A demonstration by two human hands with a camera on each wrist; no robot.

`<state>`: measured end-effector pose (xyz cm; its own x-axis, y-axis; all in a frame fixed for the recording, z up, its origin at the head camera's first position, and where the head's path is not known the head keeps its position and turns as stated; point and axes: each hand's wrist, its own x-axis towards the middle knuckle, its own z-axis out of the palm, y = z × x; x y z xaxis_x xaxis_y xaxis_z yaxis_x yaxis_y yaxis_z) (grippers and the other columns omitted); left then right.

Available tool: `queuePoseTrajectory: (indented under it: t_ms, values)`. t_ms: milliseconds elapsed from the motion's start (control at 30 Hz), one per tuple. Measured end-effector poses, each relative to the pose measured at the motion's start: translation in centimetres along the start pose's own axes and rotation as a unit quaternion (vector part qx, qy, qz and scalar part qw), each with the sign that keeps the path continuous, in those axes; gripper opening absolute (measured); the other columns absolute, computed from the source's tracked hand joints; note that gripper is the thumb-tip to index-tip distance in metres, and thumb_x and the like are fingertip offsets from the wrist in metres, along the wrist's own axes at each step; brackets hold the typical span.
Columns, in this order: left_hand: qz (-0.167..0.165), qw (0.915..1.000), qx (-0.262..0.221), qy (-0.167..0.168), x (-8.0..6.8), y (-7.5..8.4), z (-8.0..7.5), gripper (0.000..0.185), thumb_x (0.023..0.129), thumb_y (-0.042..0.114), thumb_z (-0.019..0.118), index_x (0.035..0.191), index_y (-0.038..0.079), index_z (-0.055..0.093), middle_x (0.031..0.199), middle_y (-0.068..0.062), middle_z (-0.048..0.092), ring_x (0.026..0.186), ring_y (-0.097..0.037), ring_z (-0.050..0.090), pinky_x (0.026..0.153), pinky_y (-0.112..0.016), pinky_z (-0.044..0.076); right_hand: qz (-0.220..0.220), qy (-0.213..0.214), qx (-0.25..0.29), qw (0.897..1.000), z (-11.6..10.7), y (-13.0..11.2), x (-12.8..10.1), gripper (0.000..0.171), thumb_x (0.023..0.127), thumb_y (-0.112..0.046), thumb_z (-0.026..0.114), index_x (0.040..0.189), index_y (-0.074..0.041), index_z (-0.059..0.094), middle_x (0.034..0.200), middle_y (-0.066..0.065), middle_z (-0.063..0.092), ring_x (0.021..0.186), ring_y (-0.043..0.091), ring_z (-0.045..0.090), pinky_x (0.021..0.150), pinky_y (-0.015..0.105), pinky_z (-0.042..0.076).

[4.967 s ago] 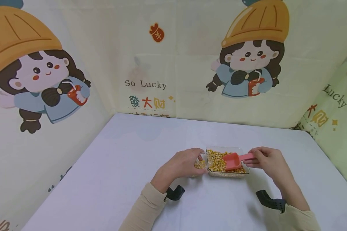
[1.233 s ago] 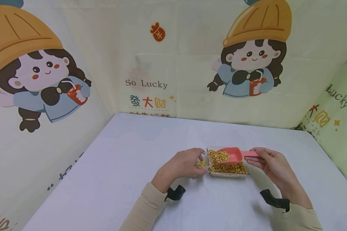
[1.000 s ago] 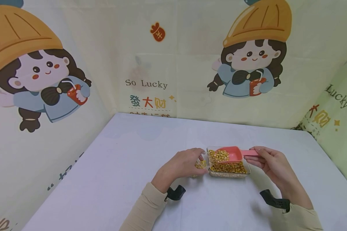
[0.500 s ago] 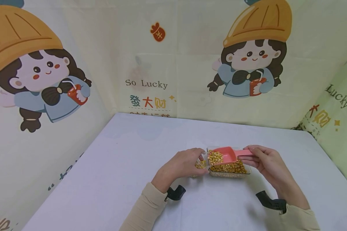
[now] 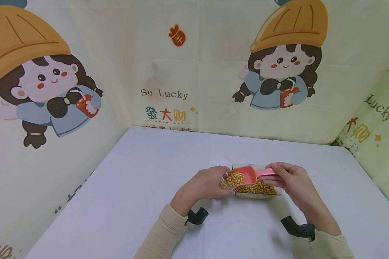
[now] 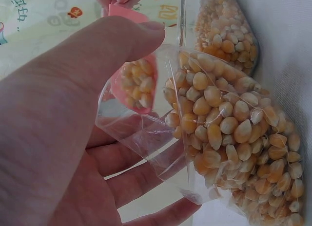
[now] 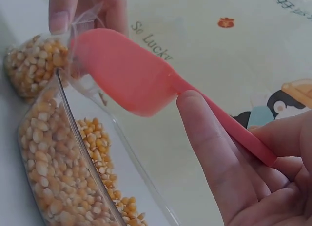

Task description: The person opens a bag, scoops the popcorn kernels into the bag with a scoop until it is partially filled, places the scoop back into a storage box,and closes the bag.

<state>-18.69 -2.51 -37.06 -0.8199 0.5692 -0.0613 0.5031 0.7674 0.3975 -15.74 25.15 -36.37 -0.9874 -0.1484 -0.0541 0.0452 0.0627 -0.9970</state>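
My right hand (image 5: 290, 180) pinches the handle of a pink scoop (image 5: 246, 174) loaded with corn kernels (image 5: 235, 178). The scoop's front sits at the mouth of a small clear plastic bag (image 6: 209, 123), part full of kernels, which my left hand (image 5: 204, 185) holds open by its edge with thumb and fingers. Just right of the bag stands a clear rectangular container (image 5: 272, 192) of kernels on the white table (image 5: 133, 187). In the right wrist view the scoop (image 7: 131, 75) shows its underside above the container (image 7: 63, 153). The left wrist view has the scoop (image 6: 134, 82) seen through the bag's film.
Printed cloth walls with cartoon figures (image 5: 285, 57) close in the table at the back and both sides. Black wrist camera mounts (image 5: 196, 216) sit under both sleeves. Bare tabletop extends to the left and behind the hands.
The right hand lifted the scoop, filled with kernels, out of the container and carried it left to the bag's mouth. The left hand has kept holding the bag in place.
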Motion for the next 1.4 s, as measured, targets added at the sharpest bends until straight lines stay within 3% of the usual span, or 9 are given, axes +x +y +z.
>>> queuePoseTrajectory:
  t_ms: [233,600,867,1200,1400]
  values:
    - [0.004,1.0000,-0.003,0.002,0.0,-0.1,0.1,0.068,0.085,0.051,0.072,0.138,0.013,0.051,0.124,0.003,0.063,0.100,-0.007,0.057,0.084,-0.026,0.052,-0.018,0.028,-0.116,0.993,0.9,-0.9,-0.4,0.053,0.103,-0.038,0.049,0.129,0.009,0.053,0.105,0.005,0.074,0.094,0.016,0.075,0.081,0.026,0.057]
    - [0.007,1.0000,-0.004,0.004,0.1,-0.2,0.1,0.068,0.085,0.051,0.073,0.138,0.014,0.052,0.124,0.004,0.063,0.099,-0.006,0.057,0.083,-0.026,0.052,-0.044,0.066,-0.190,0.978,2.1,-2.6,-1.3,0.047,0.104,-0.036,0.048,0.124,0.005,0.059,0.108,0.017,0.072,0.087,0.014,0.075,0.076,0.023,0.058]
    - [0.018,0.9998,-0.007,0.010,0.1,-0.2,0.0,0.062,0.084,0.049,0.074,0.133,0.015,0.054,0.117,0.006,0.064,0.095,-0.005,0.056,0.078,-0.023,0.051,-0.071,0.066,-0.186,0.978,2.9,-3.3,-1.9,0.042,0.103,-0.031,0.051,0.120,0.006,0.061,0.107,0.020,0.070,0.085,0.013,0.075,0.075,0.025,0.058]
    - [0.015,0.9998,-0.004,0.010,0.1,-0.3,0.1,0.066,0.084,0.050,0.074,0.135,0.014,0.054,0.126,0.004,0.063,0.102,-0.007,0.058,0.084,-0.026,0.052,-0.079,0.089,-0.225,0.967,2.4,-3.3,-1.9,0.043,0.104,-0.035,0.049,0.121,0.002,0.061,0.107,0.019,0.071,0.083,0.012,0.075,0.074,0.022,0.058]
    - [0.013,0.9998,-0.010,0.009,0.0,-0.3,0.1,0.067,0.084,0.050,0.074,0.137,0.014,0.053,0.128,0.003,0.063,0.102,-0.008,0.058,0.083,-0.026,0.052,-0.085,0.081,-0.214,0.970,2.0,-3.3,-2.0,0.042,0.104,-0.034,0.049,0.120,0.002,0.061,0.103,0.012,0.073,0.085,0.015,0.076,0.074,0.023,0.058]
